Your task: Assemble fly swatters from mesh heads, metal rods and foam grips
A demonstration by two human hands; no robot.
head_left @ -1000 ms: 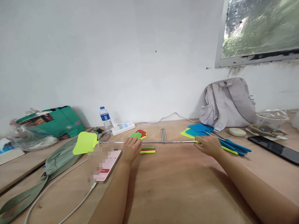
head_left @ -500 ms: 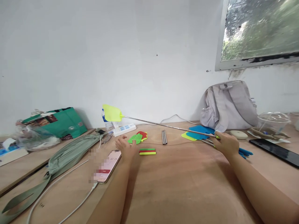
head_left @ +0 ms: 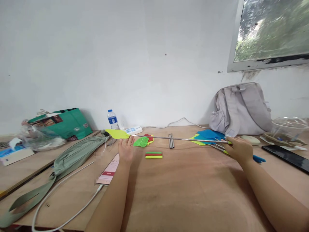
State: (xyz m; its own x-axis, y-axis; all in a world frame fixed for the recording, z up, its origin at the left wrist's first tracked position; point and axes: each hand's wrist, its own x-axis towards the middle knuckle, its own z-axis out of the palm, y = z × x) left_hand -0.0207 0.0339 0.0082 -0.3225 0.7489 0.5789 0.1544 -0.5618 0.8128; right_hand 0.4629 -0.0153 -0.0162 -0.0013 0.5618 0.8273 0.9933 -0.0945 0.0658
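My right hand (head_left: 240,149) is closed round the handle of a yellow fly swatter (head_left: 164,138), whose thin metal rod stretches left across the table. The swatter's yellow head is tilted almost edge-on. Just below that head is my left hand (head_left: 126,149), fingers extended and palm turned up; whether it touches the head I cannot tell. Beside it lie a green swatter head (head_left: 141,142) and a red one (head_left: 150,138). Coloured handles (head_left: 154,155) and metal rods (head_left: 171,141) lie mid-table. Blue swatter heads (head_left: 209,135) are near my right hand, which partly hides several blue handles (head_left: 259,159).
To the left are a phone (head_left: 109,170) on a white cable, a grey-green bag (head_left: 77,154), a water bottle (head_left: 112,120) and a power strip (head_left: 135,130). A grey backpack (head_left: 241,109), a black phone (head_left: 286,158) and a clear plastic bowl (head_left: 288,129) are on the right.
The swatter's head has come down and turned from broadside to nearly edge-on. My left hand has turned palm up beneath it, while my right hand keeps its grip.
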